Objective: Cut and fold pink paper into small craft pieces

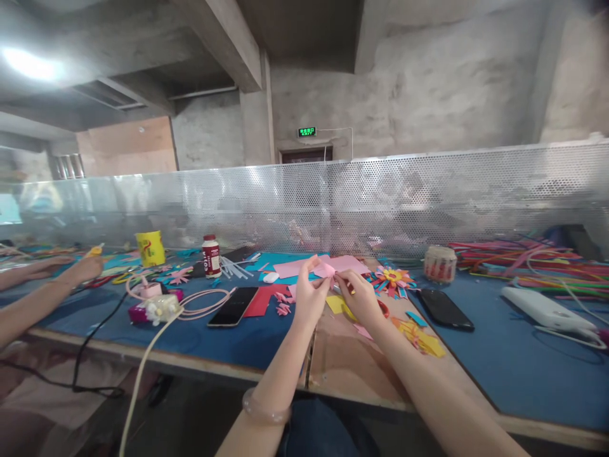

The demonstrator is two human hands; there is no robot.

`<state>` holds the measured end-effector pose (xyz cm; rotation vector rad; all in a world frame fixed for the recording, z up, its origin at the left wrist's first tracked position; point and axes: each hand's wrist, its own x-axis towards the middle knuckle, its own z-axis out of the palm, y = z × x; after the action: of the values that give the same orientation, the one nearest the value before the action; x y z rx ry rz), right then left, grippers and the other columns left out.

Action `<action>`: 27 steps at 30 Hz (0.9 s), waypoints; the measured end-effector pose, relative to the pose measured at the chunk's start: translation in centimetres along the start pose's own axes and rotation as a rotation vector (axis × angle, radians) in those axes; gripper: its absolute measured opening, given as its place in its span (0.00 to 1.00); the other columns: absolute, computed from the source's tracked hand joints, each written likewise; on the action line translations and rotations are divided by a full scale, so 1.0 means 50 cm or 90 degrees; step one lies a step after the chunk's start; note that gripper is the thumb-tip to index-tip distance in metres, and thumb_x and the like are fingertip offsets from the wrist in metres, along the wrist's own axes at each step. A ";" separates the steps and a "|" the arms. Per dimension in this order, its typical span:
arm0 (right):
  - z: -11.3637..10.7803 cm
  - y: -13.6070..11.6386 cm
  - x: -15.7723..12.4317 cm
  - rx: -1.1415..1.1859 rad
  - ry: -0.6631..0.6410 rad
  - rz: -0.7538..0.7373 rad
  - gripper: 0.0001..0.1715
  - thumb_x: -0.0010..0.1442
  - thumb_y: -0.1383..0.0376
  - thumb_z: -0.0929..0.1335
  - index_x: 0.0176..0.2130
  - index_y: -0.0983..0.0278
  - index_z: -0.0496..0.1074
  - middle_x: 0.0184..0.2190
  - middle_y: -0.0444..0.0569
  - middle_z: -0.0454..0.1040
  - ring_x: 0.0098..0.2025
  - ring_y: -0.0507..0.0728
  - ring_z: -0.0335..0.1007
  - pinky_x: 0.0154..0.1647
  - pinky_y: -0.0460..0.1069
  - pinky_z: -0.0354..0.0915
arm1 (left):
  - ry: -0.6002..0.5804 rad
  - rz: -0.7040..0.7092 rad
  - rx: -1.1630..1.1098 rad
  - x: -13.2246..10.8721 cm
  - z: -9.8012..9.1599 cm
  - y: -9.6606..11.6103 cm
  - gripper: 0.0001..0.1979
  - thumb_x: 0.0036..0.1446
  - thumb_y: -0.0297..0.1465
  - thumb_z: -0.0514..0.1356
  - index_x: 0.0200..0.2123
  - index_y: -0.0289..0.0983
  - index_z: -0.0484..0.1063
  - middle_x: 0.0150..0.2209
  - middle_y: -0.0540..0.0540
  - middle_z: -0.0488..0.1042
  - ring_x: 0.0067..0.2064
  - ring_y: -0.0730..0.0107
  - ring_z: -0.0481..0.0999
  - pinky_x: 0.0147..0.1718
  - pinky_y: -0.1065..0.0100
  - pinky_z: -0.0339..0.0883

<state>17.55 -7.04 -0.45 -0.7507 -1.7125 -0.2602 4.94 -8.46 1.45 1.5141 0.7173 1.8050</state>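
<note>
Both of my hands meet over the middle of the table, pinching a small piece of pink paper. My left hand has its thumb and fingers closed on the paper's left side. From the right, my right hand pinches its lower edge. Beyond them lie pink paper sheets. Small pink paper cutouts rest left of my hands, beside a red paper sheet. Yellow paper sits under my right hand, partly hidden. A multicoloured paper flower lies to the right.
Two phones flank the work area. A brown bottle, a yellow cup and a glass jar stand farther back. A white power strip lies right. Another person's hand works at left. A perforated metal screen borders the table.
</note>
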 end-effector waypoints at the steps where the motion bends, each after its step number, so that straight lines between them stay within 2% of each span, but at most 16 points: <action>1: -0.001 -0.001 0.000 0.002 -0.001 0.004 0.10 0.62 0.64 0.60 0.33 0.62 0.68 0.28 0.47 0.71 0.27 0.52 0.66 0.28 0.45 0.63 | 0.000 0.001 -0.001 0.000 0.000 0.000 0.28 0.47 0.24 0.60 0.54 0.40 0.59 0.54 0.39 0.62 0.40 0.67 0.75 0.40 0.62 0.70; 8: 0.000 0.001 -0.001 -0.015 -0.001 -0.017 0.10 0.60 0.68 0.59 0.40 0.63 0.67 0.33 0.50 0.72 0.30 0.53 0.68 0.30 0.46 0.65 | 0.027 0.022 0.017 0.002 -0.002 0.002 0.27 0.46 0.23 0.60 0.52 0.38 0.61 0.52 0.38 0.65 0.54 0.59 0.67 0.44 0.62 0.68; 12: 0.002 -0.003 -0.001 -0.051 0.007 -0.045 0.12 0.60 0.68 0.60 0.43 0.63 0.68 0.36 0.51 0.73 0.33 0.54 0.70 0.34 0.47 0.67 | 0.033 0.035 0.014 0.005 -0.005 -0.002 0.26 0.46 0.23 0.60 0.51 0.38 0.62 0.53 0.38 0.64 0.56 0.60 0.64 0.46 0.62 0.67; 16: 0.002 -0.008 0.000 -0.087 0.019 -0.056 0.12 0.60 0.65 0.61 0.44 0.62 0.68 0.38 0.51 0.73 0.35 0.54 0.71 0.36 0.48 0.67 | 0.036 0.017 -0.007 0.004 -0.004 -0.004 0.26 0.46 0.24 0.61 0.51 0.37 0.62 0.52 0.38 0.66 0.50 0.62 0.71 0.44 0.62 0.68; 20: 0.003 -0.008 0.002 -0.105 0.061 -0.046 0.12 0.61 0.63 0.61 0.43 0.61 0.69 0.38 0.52 0.72 0.37 0.55 0.70 0.37 0.49 0.67 | 0.006 -0.022 -0.003 -0.001 -0.002 0.005 0.18 0.47 0.26 0.60 0.44 0.34 0.66 0.41 0.41 0.73 0.38 0.66 0.76 0.40 0.63 0.70; 23: 0.002 -0.006 0.003 -0.106 0.071 -0.063 0.11 0.61 0.63 0.62 0.42 0.61 0.69 0.37 0.52 0.72 0.38 0.57 0.69 0.38 0.51 0.67 | -0.021 -0.012 0.032 -0.005 -0.001 0.016 0.10 0.48 0.26 0.59 0.36 0.33 0.70 0.36 0.43 0.75 0.36 0.67 0.76 0.39 0.64 0.69; 27: -0.002 -0.005 0.006 -0.101 0.070 -0.079 0.10 0.61 0.64 0.62 0.42 0.61 0.69 0.36 0.52 0.71 0.39 0.57 0.68 0.40 0.52 0.65 | -0.024 -0.007 0.056 -0.005 0.000 0.018 0.08 0.47 0.25 0.58 0.34 0.34 0.71 0.33 0.44 0.75 0.35 0.68 0.76 0.37 0.66 0.69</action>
<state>17.46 -7.17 -0.08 -0.7325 -1.6494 -0.5187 4.84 -9.23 1.99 1.5927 0.7946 1.7525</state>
